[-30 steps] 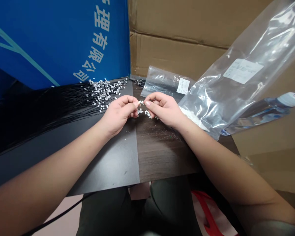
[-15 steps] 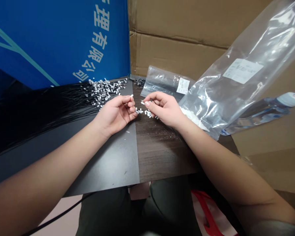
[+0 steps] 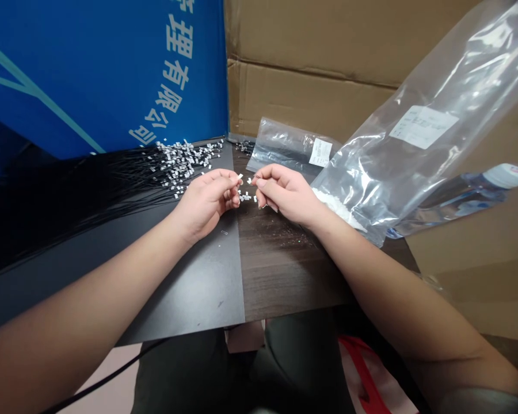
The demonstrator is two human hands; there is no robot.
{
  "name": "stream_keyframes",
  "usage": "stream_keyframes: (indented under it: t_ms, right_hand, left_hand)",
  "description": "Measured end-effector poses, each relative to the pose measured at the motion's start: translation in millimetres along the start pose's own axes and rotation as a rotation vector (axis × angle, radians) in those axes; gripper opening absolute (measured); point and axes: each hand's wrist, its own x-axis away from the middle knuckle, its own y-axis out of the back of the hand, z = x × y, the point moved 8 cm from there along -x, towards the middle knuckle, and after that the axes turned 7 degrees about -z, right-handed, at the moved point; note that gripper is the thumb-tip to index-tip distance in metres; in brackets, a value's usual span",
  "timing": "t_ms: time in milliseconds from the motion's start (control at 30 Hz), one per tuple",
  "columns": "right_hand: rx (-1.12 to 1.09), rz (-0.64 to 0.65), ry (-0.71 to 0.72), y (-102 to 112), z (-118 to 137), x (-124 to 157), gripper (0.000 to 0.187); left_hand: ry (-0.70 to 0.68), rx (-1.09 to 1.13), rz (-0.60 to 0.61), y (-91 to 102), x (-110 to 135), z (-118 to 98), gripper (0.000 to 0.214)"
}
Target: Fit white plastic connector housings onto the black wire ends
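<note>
A loose cluster of small white connectors (image 3: 245,197) lies just beside the left hand (image 3: 205,201) at its 3 o'clock and the right hand (image 3: 287,194) at its 9 o'clock. Both hands are curled narrow, fingertips pinched; anything held is too small to tell. A fan of thin black wires (image 3: 112,192) spreads at the left hand's 9 o'clock.

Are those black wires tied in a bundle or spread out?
Spread out: the thin black wires fan across the black sheet, their small white ends lying scattered.
</note>
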Motion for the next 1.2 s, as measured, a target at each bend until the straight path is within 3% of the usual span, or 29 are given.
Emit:
stream_keyframes:
  t_ms: [233, 567, 800, 933, 1067, 1200]
  right_hand:
    - [0.013, 0.052, -0.046, -5.0, 0.0, 4.1, 0.02]
    - [-0.012, 0.105, -0.142, -12.9, -6.2, 5.6, 0.013]
    - [-0.006, 0.094, -0.078, -12.3, -6.3, 5.5, 0.026]
    - [-0.03, 0.011, 0.018, -5.1, -3.7, 1.9, 0.03]
    - [0.009, -0.067, 0.063, 2.1, -2.2, -0.6, 0.029]
    - [0.04, -0.067, 0.087, 2.3, -0.9, -1.4, 0.024]
  left_hand:
    - [-0.013, -0.043, 0.014, -0.9, 1.1, 2.9, 0.018]
    - [-0.016, -0.05, 0.022, -2.8, 3.3, 3.1, 0.019]
    - [-0.029, -0.049, 0.014, -2.6, 4.0, 1.9, 0.018]
    - [-0.043, -0.066, 0.006, -2.6, 4.8, 1.2, 0.016]
    - [-0.065, -0.101, 0.011, -3.9, 5.3, 0.8, 0.015]
    - [-0.054, -0.112, 0.028, -5.6, 5.9, 3.0, 0.016]
